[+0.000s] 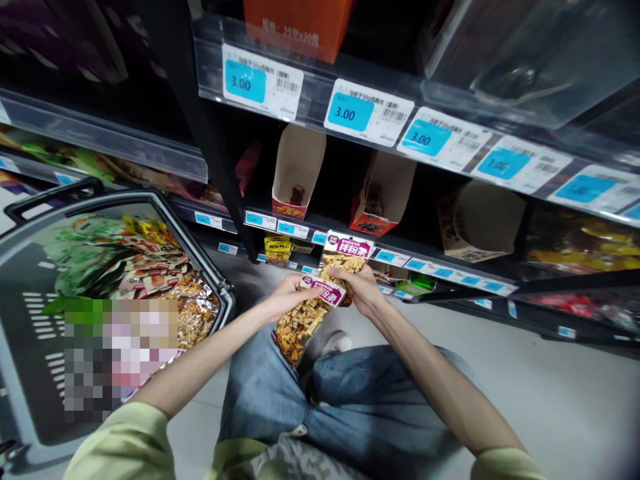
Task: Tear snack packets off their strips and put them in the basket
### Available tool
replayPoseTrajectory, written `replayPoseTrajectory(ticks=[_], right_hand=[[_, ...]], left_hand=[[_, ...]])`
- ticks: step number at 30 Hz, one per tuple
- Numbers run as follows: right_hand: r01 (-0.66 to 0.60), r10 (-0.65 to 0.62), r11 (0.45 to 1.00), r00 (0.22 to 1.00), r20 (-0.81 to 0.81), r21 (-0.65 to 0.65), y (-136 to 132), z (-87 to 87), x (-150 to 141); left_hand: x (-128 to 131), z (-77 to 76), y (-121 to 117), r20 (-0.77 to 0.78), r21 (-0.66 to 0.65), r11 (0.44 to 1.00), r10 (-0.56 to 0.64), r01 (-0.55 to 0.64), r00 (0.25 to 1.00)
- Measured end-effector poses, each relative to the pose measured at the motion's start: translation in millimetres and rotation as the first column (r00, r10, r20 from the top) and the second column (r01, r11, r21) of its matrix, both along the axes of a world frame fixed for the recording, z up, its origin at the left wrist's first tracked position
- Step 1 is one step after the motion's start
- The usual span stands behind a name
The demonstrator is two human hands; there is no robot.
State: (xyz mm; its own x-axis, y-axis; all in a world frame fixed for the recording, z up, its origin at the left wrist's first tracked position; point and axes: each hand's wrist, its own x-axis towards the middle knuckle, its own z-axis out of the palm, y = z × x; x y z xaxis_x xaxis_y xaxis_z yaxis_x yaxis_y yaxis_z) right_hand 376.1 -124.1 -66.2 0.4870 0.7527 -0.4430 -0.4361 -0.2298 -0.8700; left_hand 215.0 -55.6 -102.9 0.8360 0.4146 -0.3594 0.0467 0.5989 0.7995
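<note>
Two clear snack packets with purple and white header labels are held in front of the shelf, over my knees. My left hand (293, 295) is closed on the top edge of the lower snack packet (299, 325), which hangs tilted and shows brown and yellow pieces. The upper snack packet (347, 251) is gripped by my right hand (361, 285), its thumb across the front. The two packets overlap between my hands. To the left stands a grey shopping basket (227, 303) holding similar snack packets (193, 313), red and white packets and green packets. Part of the basket is pixelated.
Ahead is a dark shelf with price tags (367, 112) along its edges. Open display boxes (300, 163) stand on a lower level, and a yellow packet (277, 250) sits at the bottom. Bent legs in jeans (270, 393) are below my hands.
</note>
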Motion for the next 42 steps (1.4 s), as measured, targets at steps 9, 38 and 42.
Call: replayPoseTrajectory(ticks=[9,38,42], right_hand=[[-0.070,0.067,0.993,0.997,0.037,0.091,-1.7,-1.1,-1.7],[-0.054,0.050,0.968,0.999,0.021,0.246,-2.5,2.2,-4.7],[0.071,-0.065,0.976,0.997,-0.038,0.207,0.0,9.7,11.2]], left_hand=[[0.0,1.7,3.0,0.004,0.038,0.999,0.035,-0.035,0.999],[2.7,1.4,7.2,-0.004,-0.075,0.979,0.191,-0.191,0.982],[2.9,0.2,10.0,-0.016,-0.115,0.961,0.253,-0.253,0.967]])
